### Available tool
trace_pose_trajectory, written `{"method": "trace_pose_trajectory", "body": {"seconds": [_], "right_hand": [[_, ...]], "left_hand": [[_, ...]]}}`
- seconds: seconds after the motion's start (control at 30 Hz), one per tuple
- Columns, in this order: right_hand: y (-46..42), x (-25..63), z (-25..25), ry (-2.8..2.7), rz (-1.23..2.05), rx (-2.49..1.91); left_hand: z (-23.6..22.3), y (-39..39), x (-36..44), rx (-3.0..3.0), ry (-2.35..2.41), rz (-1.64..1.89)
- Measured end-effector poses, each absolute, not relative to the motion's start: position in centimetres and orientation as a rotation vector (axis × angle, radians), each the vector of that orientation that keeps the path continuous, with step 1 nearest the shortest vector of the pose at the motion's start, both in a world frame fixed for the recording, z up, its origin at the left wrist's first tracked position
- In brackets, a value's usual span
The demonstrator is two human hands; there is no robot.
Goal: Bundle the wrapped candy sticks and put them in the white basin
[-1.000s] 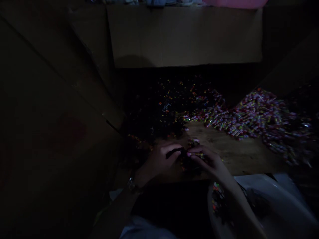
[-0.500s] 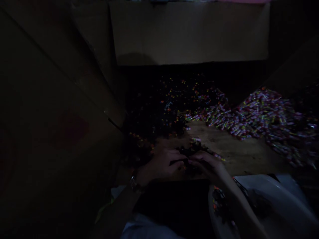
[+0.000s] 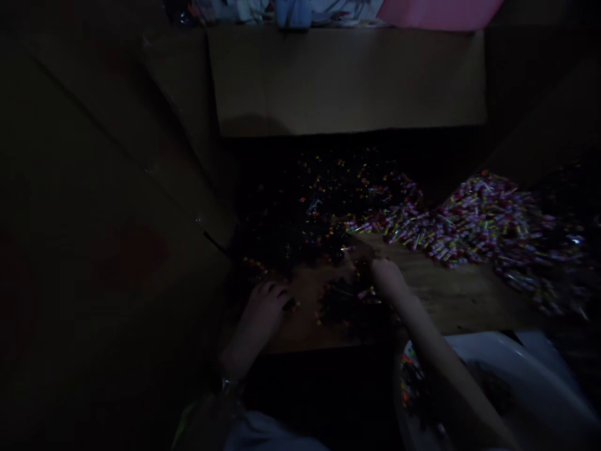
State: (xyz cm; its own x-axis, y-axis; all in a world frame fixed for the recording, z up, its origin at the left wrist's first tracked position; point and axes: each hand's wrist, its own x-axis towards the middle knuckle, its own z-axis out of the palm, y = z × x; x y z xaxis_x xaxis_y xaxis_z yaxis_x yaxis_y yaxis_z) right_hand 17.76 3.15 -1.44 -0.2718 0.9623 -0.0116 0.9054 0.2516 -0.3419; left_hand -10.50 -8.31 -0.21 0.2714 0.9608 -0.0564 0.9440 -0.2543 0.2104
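The scene is very dark. My left hand (image 3: 261, 313) rests palm down at the left of the wooden tabletop (image 3: 451, 297), its fingers bent and slightly apart. Small dark and orange pieces (image 3: 293, 305) lie by its fingertips. My right hand (image 3: 387, 279) reaches over the back of a small dark heap (image 3: 345, 304) of mixed pieces; shadow hides its fingers and anything in them. A large pile of small shiny pink, white and yellow wrapped pieces (image 3: 479, 216) lies to the right, beyond that hand.
Dark material dotted with orange and yellow bits (image 3: 319, 181) covers the back of the table. A cardboard flap (image 3: 352, 81) hangs behind it, and a cardboard wall (image 3: 117, 207) rises at left. A white basin (image 3: 526, 363) holding dark pieces stands at lower right, under my right forearm.
My hands were together at the small dark heap and have parted. The left has moved left and the right forward. The view has tilted up slightly.
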Motion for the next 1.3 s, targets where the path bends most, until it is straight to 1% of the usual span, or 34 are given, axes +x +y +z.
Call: {"method": "trace_pose_trajectory", "body": {"seconds": [0.07,0.17,0.23,0.33,0.4,0.63,0.8,0.9,1.1,1.3], "right_hand": [[3.2,17.5,-1.2,-2.294,0.422,-1.727],[1.9,17.4,-0.5,-2.207,0.432,-1.667],[0.5,17.2,0.1,-2.065,0.567,-1.559],[-1.8,16.1,1.0,-1.791,0.981,-1.288],[-3.0,15.3,1.7,-1.701,1.174,-1.168],[-4.1,14.3,3.1,-1.490,1.420,-1.142],[-5.9,13.9,2.9,-1.192,1.349,-1.252],[-7.6,13.6,2.8,-1.059,1.287,-1.276],[-8.9,13.0,3.0,-1.051,1.188,-1.236],[-8.6,12.8,3.3,-1.178,0.957,-1.195]], "left_hand": [[-0.4,-8.0,-10.5,2.315,1.804,0.372],[0.2,-7.7,-9.9,2.164,1.819,0.868],[1.1,-7.5,-9.0,1.948,1.812,1.075],[2.5,-7.1,-7.3,1.620,1.728,1.158],[2.9,-6.8,-6.2,1.472,1.603,1.161],[3.3,-6.4,-3.5,0.976,1.232,1.212],[4.2,-6.6,-2.2,0.565,1.015,1.471],[5.1,-6.9,-1.9,0.480,0.951,1.627],[5.9,-7.3,-1.2,0.536,0.906,1.618],[5.7,-7.5,-0.9,0.573,0.912,1.627]]}}
